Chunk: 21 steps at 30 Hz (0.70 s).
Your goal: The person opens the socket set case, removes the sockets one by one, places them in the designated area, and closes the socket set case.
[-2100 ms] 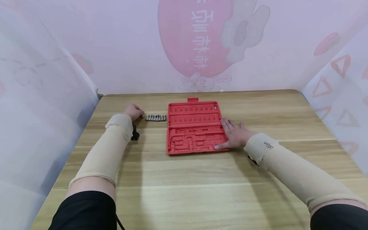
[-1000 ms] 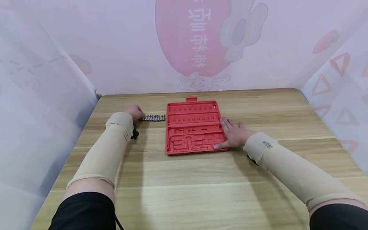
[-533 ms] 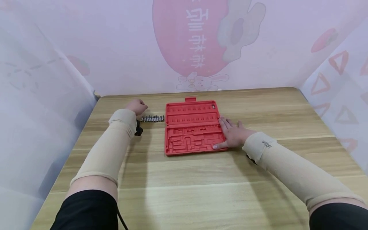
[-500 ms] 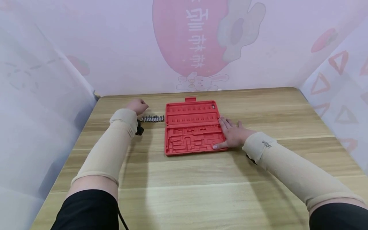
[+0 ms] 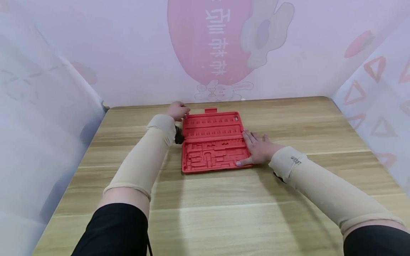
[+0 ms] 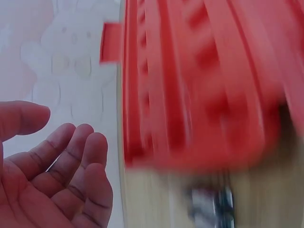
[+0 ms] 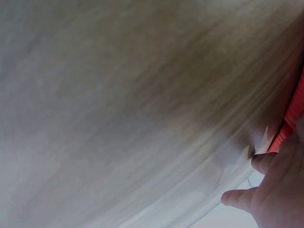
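An open red plastic tool case [image 5: 213,138] with moulded slots lies flat on the wooden table. My left hand [image 5: 177,111] is at its far left corner. In the left wrist view that hand [image 6: 61,180] has loosely bent fingers, the thumb apart from them, and nothing held between. My right hand [image 5: 261,150] rests with spread fingers on the case's right edge. One small metal piece [image 5: 236,118] sits in the lid's far right slot. Blurred metal bits [image 6: 211,206] lie beside the case in the left wrist view; my left arm hides them from the head camera.
The wooden table [image 5: 224,206] stretches around the case. A printed white backdrop [image 5: 137,53] stands behind it, with similar sheets at both sides. A black device [image 5: 179,135] is strapped at my left wrist.
My left hand has moved from the row of bits up and right to the case's far left corner, its arm now covering the row. The right hand has stayed on the case.
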### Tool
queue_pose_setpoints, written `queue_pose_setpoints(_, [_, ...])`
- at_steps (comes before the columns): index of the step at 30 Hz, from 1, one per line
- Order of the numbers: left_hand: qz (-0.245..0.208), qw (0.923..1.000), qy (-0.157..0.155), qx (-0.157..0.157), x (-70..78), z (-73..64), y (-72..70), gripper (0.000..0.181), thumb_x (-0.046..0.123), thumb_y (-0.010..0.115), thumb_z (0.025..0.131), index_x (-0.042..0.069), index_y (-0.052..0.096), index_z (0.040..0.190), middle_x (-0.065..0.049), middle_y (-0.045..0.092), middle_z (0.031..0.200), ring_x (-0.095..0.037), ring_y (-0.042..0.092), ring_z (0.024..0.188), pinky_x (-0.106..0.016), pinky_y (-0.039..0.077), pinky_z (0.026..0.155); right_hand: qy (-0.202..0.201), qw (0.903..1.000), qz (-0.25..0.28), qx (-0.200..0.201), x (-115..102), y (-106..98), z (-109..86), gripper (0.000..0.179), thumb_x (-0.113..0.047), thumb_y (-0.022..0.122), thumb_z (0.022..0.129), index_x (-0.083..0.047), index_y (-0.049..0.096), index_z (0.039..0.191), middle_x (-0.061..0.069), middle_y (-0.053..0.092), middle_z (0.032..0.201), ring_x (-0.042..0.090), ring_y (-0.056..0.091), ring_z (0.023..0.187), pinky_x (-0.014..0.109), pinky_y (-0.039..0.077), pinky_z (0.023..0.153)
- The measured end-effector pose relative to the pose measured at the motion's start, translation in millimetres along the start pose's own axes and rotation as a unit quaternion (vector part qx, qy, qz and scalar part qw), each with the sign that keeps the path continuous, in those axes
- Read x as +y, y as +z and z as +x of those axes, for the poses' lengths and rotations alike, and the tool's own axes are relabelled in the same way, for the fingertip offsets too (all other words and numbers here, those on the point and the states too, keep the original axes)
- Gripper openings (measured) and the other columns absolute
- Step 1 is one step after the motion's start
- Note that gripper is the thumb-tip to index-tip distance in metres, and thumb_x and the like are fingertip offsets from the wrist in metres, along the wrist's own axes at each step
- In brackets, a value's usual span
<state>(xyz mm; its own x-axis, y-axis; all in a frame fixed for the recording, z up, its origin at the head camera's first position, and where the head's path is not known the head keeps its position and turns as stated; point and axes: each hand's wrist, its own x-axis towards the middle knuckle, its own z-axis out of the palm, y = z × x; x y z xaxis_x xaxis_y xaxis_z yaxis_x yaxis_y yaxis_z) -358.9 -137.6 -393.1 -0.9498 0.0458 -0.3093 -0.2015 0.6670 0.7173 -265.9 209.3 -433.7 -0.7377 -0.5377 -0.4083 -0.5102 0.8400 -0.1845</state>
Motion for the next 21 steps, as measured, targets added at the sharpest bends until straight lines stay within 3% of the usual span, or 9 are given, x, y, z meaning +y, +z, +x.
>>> queue_pose_setpoints(4, [0.016, 0.9996, 0.024, -0.005, 18.5, 2.7, 16.7, 0.038, 0.020, 0.047, 0.108, -0.008, 0.057, 0.133, -0.021, 0.063, 0.123, -0.026, 0.061, 0.102, -0.038, 0.051, 0.087, 0.000, 1.0000, 0.001, 0.003, -1, -1, -0.7, 0.132, -0.083, 0.057, 0.085, 0.005, -0.003, 0.162, 0.023, -0.005, 0.170, 0.045, 0.000, 0.155, 0.074, 0.004, 0.115])
queue_pose_setpoints(10, [0.046, 0.9978, 0.045, -0.017, 36.8, 10.9, 42.4, 0.033, 0.022, 0.049, 0.109, -0.006, 0.065, 0.119, -0.009, 0.059, 0.091, -0.018, 0.052, 0.074, -0.033, 0.045, 0.069, 0.001, 1.0000, 0.004, -0.007, 0, 0, -0.7, 0.133, -0.085, 0.056, 0.084, 0.004, -0.004, 0.162, 0.023, -0.006, 0.170, 0.044, -0.001, 0.155, 0.074, 0.003, 0.115])
queue_pose_setpoints(16, [0.042, 0.9976, 0.038, -0.040, 58.4, 21.8, 70.1, 0.033, 0.023, 0.051, 0.108, 0.001, 0.065, 0.129, -0.006, 0.058, 0.096, -0.017, 0.053, 0.080, -0.032, 0.046, 0.073, 0.003, 1.0000, -0.003, -0.001, 1, 0, 0.1, 0.131, -0.083, 0.057, 0.085, 0.004, -0.004, 0.162, 0.021, -0.006, 0.170, 0.043, -0.001, 0.155, 0.072, 0.004, 0.116])
queue_pose_setpoints(21, [0.052, 0.9963, 0.056, -0.039, 72.8, 26.5, 91.6, 0.028, 0.023, 0.051, 0.107, 0.002, 0.067, 0.115, -0.005, 0.056, 0.090, -0.018, 0.049, 0.078, -0.034, 0.043, 0.073, 0.000, 1.0000, -0.003, 0.000, 1, 0, 0.2, 0.131, -0.083, 0.057, 0.085, 0.004, -0.004, 0.162, 0.021, -0.005, 0.170, 0.044, 0.001, 0.155, 0.073, 0.006, 0.116])
